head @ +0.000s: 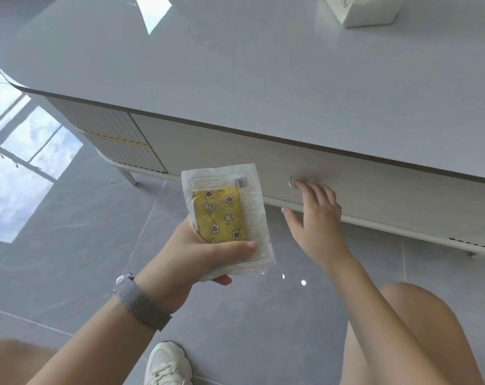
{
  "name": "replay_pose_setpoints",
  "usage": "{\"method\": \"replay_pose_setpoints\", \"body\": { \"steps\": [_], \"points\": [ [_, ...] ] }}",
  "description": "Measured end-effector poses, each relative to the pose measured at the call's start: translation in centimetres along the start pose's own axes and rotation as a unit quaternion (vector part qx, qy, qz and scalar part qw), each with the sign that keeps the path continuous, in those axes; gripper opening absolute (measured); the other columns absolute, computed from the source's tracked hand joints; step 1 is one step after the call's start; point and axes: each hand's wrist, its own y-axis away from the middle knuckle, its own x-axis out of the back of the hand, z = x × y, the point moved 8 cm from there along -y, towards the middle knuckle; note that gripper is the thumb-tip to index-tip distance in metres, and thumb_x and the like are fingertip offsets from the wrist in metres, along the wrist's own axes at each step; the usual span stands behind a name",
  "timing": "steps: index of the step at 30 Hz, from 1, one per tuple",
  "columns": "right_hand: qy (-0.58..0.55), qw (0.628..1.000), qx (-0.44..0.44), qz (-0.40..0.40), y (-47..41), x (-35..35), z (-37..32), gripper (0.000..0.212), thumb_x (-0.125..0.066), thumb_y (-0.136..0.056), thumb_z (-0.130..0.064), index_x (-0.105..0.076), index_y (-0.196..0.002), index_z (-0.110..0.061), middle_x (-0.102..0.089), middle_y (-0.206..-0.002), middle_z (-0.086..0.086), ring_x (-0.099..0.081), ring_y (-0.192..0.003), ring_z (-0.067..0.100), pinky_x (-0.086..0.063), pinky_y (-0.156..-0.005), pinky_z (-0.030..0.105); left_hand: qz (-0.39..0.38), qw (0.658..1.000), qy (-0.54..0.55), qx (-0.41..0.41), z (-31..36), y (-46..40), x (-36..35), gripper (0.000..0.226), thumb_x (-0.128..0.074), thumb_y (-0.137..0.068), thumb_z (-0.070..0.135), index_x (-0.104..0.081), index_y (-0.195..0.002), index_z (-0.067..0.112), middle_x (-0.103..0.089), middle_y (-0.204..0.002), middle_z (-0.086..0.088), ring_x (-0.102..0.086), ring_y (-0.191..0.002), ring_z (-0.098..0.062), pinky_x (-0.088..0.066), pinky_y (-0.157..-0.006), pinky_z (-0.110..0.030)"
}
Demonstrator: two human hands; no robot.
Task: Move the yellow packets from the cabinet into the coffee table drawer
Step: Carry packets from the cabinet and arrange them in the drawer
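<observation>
A: Left hand point(197, 254)?
B: Grips the yellow packet point(224, 218) low in front of the coffee table point(235, 79); thumb across its lower face, fingers curled behind. Clear wrapper, yellow pad printed with stars and moons.
A: Right hand point(313, 218)?
B: Fingers straight, lightly spread; fingertips point(299, 184) at the drawer knob point(292, 181). Thumb apart, holding nothing.
A: Drawer point(374, 190)?
B: Front flush with the frame, closed.
A: Other items?
B: Mesh-band watch point(141, 301) on left wrist; white carton point(358, 9) at the tabletop's far edge.

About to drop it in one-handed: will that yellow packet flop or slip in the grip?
The yellow packet probably stays fairly flat: it stands above the left hand without drooping. Its glossy, crinkled wrapper may be slippery. It looks light, held by thumb and fingers alone.
</observation>
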Motion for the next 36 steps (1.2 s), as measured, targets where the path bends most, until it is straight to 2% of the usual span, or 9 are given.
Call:
{"method": "replay_pose_setpoints", "body": {
  "steps": [7,13,18,20,22,25,29,32,36],
  "points": [
    [-0.012,0.998,-0.040,-0.039,-1.4,-0.6,0.4,0.042,-0.067,-0.087,-0.015,-0.059,-0.127,-0.005,-0.063,-0.121,0.010,-0.049,-0.116,0.033,-0.040,-0.099,0.035,-0.020,1.000,0.013,-0.017,1.0,1.1,0.1,0.034,-0.081,-0.060,0.018,-0.075,-0.094,0.018,-0.075,-0.090,-0.006,-0.069,-0.069,-0.015,-0.049,-0.044,-0.024],
    [0.022,0.999,-0.015,-0.026,0.7,0.6,-0.7,0.035,-0.073,-0.072,0.003,-0.072,-0.103,-0.014,-0.072,-0.086,0.000,-0.064,-0.084,0.033,-0.044,-0.071,0.037,-0.027,0.999,0.007,-0.040,2.2,1.6,-0.8,0.040,-0.080,-0.059,0.018,-0.074,-0.098,0.016,-0.076,-0.091,-0.006,-0.069,-0.068,-0.014,-0.050,-0.045,-0.023],
    [0.012,0.980,-0.059,-0.188,4.5,1.2,-2.2,0.049,-0.055,-0.095,-0.030,-0.045,-0.143,-0.028,-0.049,-0.142,-0.014,-0.042,-0.130,0.010,-0.032,-0.102,0.030,-0.033,0.997,0.016,-0.075,4.0,1.9,-0.7,0.034,-0.081,-0.060,0.017,-0.076,-0.093,0.020,-0.075,-0.092,-0.005,-0.069,-0.069,-0.014,-0.050,-0.045,-0.023],
    [-0.103,0.979,-0.091,-0.151,4.7,4.6,-3.4,0.036,-0.060,-0.093,-0.029,-0.060,-0.130,-0.029,-0.056,-0.133,-0.017,-0.051,-0.113,-0.008,-0.037,-0.094,0.012,-0.029,0.995,0.025,-0.097,4.8,2.2,-0.1,0.033,-0.086,-0.058,0.020,-0.077,-0.090,0.021,-0.075,-0.089,-0.005,-0.068,-0.066,-0.014,-0.048,-0.044,-0.023],
    [-0.235,0.967,-0.094,0.001,4.1,10.9,-4.9,0.016,-0.065,-0.091,-0.020,-0.073,-0.103,-0.028,-0.069,-0.101,-0.021,-0.060,-0.089,-0.010,-0.041,-0.075,0.002,-0.022,0.991,0.045,-0.121,5.4,2.6,0.7,0.040,-0.089,-0.048,0.028,-0.077,-0.086,0.020,-0.073,-0.083,-0.005,-0.065,-0.061,-0.012,-0.046,-0.042,-0.022],
    [-0.193,0.972,-0.040,0.129,3.5,16.2,-5.3,0.014,-0.058,-0.093,-0.026,-0.071,-0.099,-0.028,-0.068,-0.093,-0.023,-0.061,-0.095,-0.002,-0.043,-0.079,0.006,-0.007,0.989,0.070,-0.129,5.8,3.0,1.8,0.056,-0.095,-0.034,0.047,-0.077,-0.079,0.019,-0.070,-0.076,-0.003,-0.060,-0.053,-0.011,-0.045,-0.040,-0.021],
    [-0.032,0.997,-0.065,-0.027,3.6,12.2,-2.8,0.028,-0.052,-0.094,-0.043,-0.067,-0.111,-0.027,-0.065,-0.106,-0.019,-0.056,-0.107,0.008,-0.038,-0.092,0.022,0.029,0.988,0.117,-0.095,5.6,3.3,2.4,0.031,-0.079,-0.064,0.044,-0.075,-0.083,0.021,-0.068,-0.075,-0.004,-0.057,-0.050,-0.012,-0.044,-0.038,-0.022],
    [-0.022,0.997,-0.048,-0.048,4.6,11.6,-2.8,0.035,-0.045,-0.095,-0.053,-0.065,-0.109,-0.028,-0.063,-0.104,-0.019,-0.052,-0.101,0.007,-0.035,-0.091,0.025,0.043,0.988,0.121,-0.080,5.7,3.0,2.3,0.021,-0.061,-0.075,0.031,-0.068,-0.086,0.015,-0.066,-0.069,-0.004,-0.056,-0.046,-0.012,-0.043,-0.036,-0.021],
    [-0.072,0.994,-0.064,-0.050,5.5,11.9,-3.2,0.020,-0.047,-0.091,-0.049,-0.061,-0.086,-0.035,-0.061,-0.086,-0.026,-0.049,-0.092,0.000,-0.039,-0.082,0.027,0.020,0.987,0.113,-0.110,6.9,2.5,1.3,0.022,-0.056,-0.079,0.030,-0.070,-0.064,0.021,-0.060,-0.058,-0.001,-0.050,-0.040,-0.011,-0.039,-0.033,-0.019]
  ]
}}
